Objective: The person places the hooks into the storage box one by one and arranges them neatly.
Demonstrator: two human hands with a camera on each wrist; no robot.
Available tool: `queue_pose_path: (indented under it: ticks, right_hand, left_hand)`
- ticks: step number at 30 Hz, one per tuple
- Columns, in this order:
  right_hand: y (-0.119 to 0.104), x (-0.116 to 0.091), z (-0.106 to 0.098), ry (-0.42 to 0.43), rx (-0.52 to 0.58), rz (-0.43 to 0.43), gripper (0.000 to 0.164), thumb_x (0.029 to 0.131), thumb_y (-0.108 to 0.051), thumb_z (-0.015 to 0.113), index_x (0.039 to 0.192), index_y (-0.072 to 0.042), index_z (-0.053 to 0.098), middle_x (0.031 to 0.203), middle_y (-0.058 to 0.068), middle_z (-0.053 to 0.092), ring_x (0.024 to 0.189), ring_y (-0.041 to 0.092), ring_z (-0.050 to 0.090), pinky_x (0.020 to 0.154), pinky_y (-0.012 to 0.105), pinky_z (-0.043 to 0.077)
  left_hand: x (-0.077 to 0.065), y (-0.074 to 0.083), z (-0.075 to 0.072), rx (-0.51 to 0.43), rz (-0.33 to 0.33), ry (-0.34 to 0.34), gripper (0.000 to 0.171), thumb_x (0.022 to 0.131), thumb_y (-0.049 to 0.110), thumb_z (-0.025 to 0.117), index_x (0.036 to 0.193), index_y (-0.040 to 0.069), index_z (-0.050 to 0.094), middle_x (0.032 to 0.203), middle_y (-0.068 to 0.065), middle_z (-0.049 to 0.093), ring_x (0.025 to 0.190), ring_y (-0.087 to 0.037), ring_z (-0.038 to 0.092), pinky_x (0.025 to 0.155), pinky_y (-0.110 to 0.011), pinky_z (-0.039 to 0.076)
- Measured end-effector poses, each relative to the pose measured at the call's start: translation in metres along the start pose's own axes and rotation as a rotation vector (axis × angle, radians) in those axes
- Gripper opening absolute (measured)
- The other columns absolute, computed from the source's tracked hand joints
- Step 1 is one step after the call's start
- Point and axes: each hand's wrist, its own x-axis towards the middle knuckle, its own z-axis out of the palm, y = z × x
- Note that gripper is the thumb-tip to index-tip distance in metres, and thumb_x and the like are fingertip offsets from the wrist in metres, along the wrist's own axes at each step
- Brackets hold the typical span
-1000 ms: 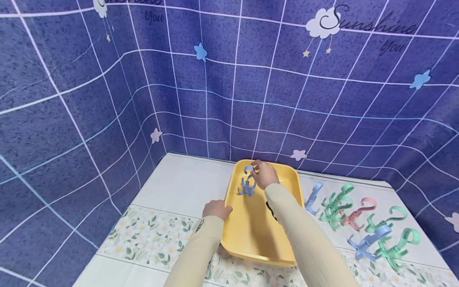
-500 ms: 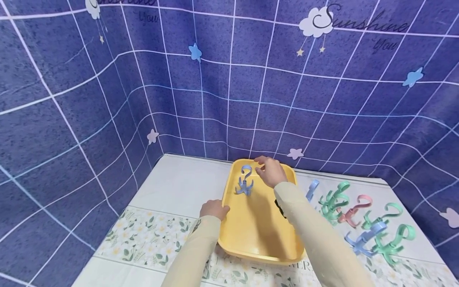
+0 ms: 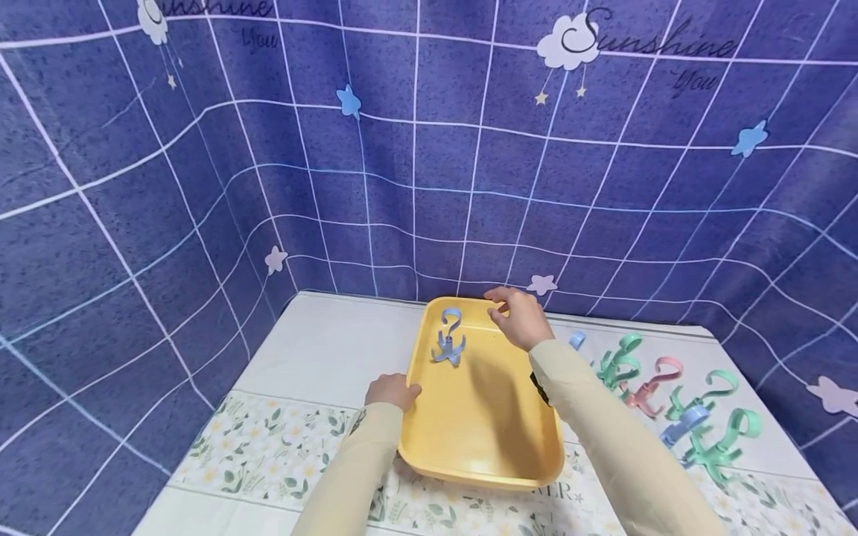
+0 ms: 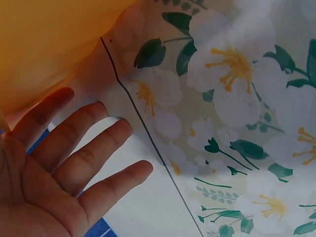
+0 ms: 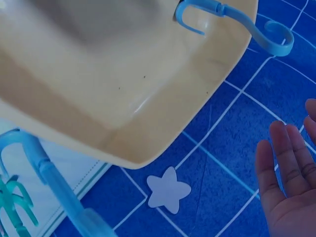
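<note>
A yellow tray (image 3: 479, 454) lies in front of me. Near its far left corner a blue multi-claw hanging hook (image 3: 448, 348) stands on its claws, its curved top upward. My left hand (image 3: 391, 391) is at the tray's left side, thumb over the rim; in the left wrist view, the left hand's fingers (image 4: 89, 150) reach out nearly straight beside the tray's underside. My right hand (image 3: 523, 316) hovers at the far right corner of the tray, fingers loosely bent and holding nothing. The right wrist view shows the right hand (image 5: 291, 173) apart from the blue hook (image 5: 210, 6).
Right of the tray lie several similar hooks: green hooks (image 3: 717, 450), a pink hook (image 3: 646, 394) and blue hooks (image 3: 685, 423), one partly behind my right arm. A white, flower-patterned cloth (image 3: 261, 447) covers the table. A blue gridded curtain (image 3: 429, 149) rises behind.
My right hand has drawn away from the blue hook toward the right, leaving it standing in the tray. The left hand stays at the tray's side. The head view has turned slightly right.
</note>
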Motion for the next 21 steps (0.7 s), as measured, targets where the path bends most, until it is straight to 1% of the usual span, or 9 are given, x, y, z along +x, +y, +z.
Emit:
queue_pose_path:
  ticks: [8, 13, 17, 21]
  right_hand:
    - [0.013, -0.008, -0.012, 0.022, -0.017, -0.021, 0.032, 0.094, -0.007, 0.067, 0.126, -0.001, 0.068, 0.122, 0.019, 0.069, 0.104, 0.035, 0.069, 0.093, 0.052, 0.05]
    - [0.02, -0.014, -0.023, 0.059, -0.033, -0.03, 0.032, 0.093, -0.005, 0.067, 0.125, 0.0, 0.069, 0.119, 0.02, 0.069, 0.103, 0.036, 0.069, 0.093, 0.053, 0.05]
    - [0.027, -0.019, -0.03, 0.08, -0.036, -0.026, 0.032, 0.093, -0.005, 0.068, 0.124, 0.0, 0.068, 0.118, 0.02, 0.07, 0.103, 0.037, 0.07, 0.093, 0.053, 0.05]
    - [0.034, -0.023, -0.036, 0.083, -0.027, -0.001, 0.032, 0.093, -0.005, 0.068, 0.125, -0.001, 0.068, 0.119, 0.021, 0.069, 0.104, 0.037, 0.07, 0.095, 0.054, 0.049]
  left_hand:
    - [-0.001, -0.001, 0.0, -0.004, 0.007, -0.01, 0.031, 0.096, 0.03, 0.058, 0.079, 0.005, 0.066, 0.061, -0.004, 0.057, 0.056, -0.019, 0.053, 0.056, -0.031, 0.047]
    - [-0.002, 0.001, -0.001, -0.015, 0.006, -0.017, 0.031, 0.096, 0.03, 0.057, 0.083, 0.004, 0.068, 0.062, -0.003, 0.058, 0.057, -0.018, 0.054, 0.056, -0.031, 0.047]
    - [-0.002, 0.003, -0.002, -0.009, 0.005, -0.019, 0.031, 0.096, 0.03, 0.057, 0.082, 0.004, 0.068, 0.063, -0.004, 0.058, 0.057, -0.018, 0.054, 0.057, -0.031, 0.047]
    - [-0.003, 0.004, -0.003, 0.004, 0.004, -0.015, 0.031, 0.095, 0.029, 0.057, 0.082, 0.004, 0.068, 0.063, -0.004, 0.058, 0.058, -0.019, 0.053, 0.058, -0.031, 0.046]
